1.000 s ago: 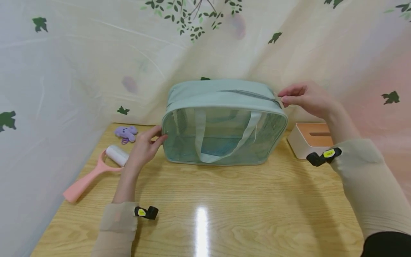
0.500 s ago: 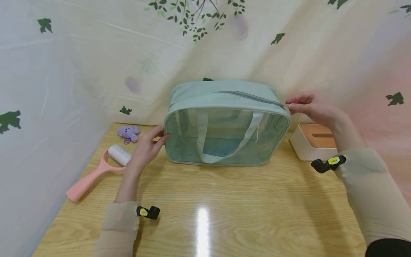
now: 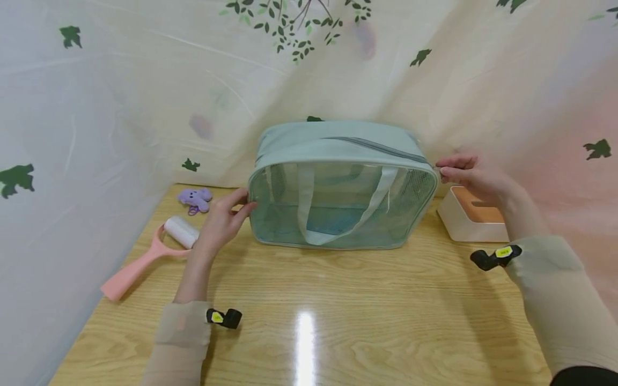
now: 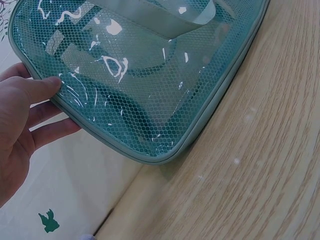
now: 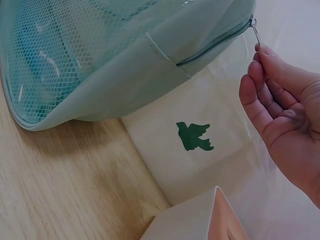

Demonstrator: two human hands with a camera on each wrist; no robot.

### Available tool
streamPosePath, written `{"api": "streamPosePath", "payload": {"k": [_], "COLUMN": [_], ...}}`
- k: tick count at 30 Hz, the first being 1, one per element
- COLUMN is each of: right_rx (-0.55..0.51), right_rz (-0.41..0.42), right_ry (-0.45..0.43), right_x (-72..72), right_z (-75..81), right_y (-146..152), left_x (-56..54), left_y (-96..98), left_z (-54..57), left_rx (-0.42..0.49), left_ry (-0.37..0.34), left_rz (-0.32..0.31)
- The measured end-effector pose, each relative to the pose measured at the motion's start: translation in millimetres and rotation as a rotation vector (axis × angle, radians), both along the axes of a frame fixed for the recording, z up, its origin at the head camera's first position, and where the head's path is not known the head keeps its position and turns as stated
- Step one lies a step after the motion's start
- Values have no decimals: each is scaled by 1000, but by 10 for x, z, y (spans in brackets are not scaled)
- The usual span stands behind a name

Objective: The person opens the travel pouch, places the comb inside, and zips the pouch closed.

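Note:
A mint-green bag [image 3: 338, 149] with a see-through mesh front stands upright at the back of the table, its strap handle hanging down the front. My left hand [image 3: 223, 219] grips its left edge; in the left wrist view the thumb lies on the clear front and the fingers go behind the piping. At the top right corner my right hand [image 3: 475, 174] pinches the zipper pull [image 5: 257, 36] between thumb and fingertips. The zipper [image 5: 215, 45] runs along the bag's top edge to that corner, and the pull is drawn out taut from its end.
Behind my right hand is a white tissue box [image 3: 451, 220] with a wood-look lid. A small purple plush toy [image 3: 194, 199] and a pink-handled lint roller [image 3: 145, 261] lie left of the bag. A printed curtain [image 3: 227, 107] hangs close behind.
My right hand has moved a little right and downward along the bag's top right corner with the zipper pull. My left hand keeps its grip on the left edge.

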State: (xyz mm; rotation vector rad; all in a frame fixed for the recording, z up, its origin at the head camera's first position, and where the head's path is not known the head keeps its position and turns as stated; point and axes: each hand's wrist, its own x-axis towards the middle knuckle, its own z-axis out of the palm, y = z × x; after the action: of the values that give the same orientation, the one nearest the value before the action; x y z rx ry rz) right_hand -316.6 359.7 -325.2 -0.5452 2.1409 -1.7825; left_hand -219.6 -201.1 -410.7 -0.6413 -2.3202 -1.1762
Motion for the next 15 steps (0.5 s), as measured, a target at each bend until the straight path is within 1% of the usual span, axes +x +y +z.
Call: {"api": "streamPosePath", "payload": {"k": [4,9,12,15], "right_rx": [-98,-218,-262,-266], "right_rz": [47,82,108,110], "right_ry": [-25,-63,-75,-66], "right_x": [-21,-39,-38,-27], "right_z": [-85,-195,-272,-349], "right_y": [15,21,18,6], "left_x": [-3,-6,-7,-11], "left_y": [-4,-1,2,2], "left_z": [-1,2,2,-1], "left_rx": [-2,0,0,-4], "left_ry": [0,2,3,5], "left_rz": [-1,-4,-2,-1]}}
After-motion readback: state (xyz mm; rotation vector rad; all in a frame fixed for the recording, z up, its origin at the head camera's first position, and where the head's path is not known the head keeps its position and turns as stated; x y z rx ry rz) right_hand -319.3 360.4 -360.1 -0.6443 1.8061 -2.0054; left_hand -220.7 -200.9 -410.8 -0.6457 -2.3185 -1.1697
